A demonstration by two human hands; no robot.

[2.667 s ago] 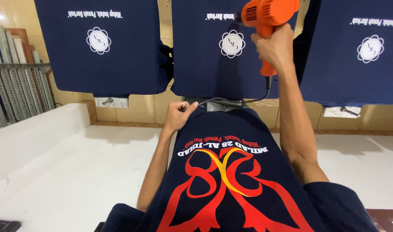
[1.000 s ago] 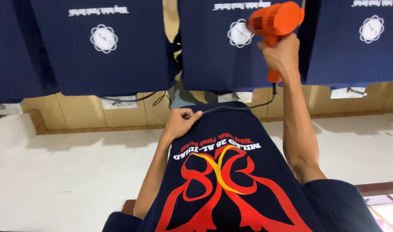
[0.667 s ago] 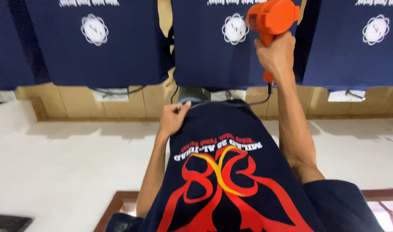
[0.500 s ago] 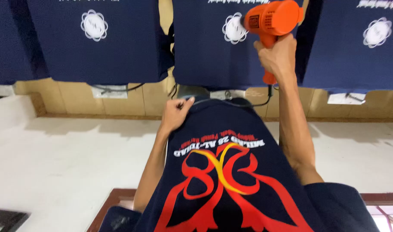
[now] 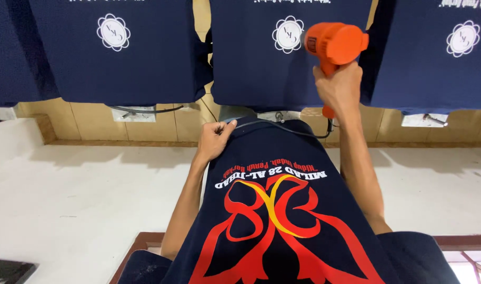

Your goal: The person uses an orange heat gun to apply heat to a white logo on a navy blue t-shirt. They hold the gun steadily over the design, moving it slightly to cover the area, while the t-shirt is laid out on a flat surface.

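While right hand [image 5: 339,87] grips orange heat gun [image 5: 334,46], left hand [image 5: 213,141] pinches navy shirt [image 5: 282,210]

Both forearms are bare from elbow to wrist. The left hand [image 5: 213,142] and right hand [image 5: 339,88] carry no gloves, rings or watch. Dark navy short sleeves [image 5: 417,252] cover the upper arms at the bottom of the view, one on each side of the printed navy shirt [image 5: 274,210].
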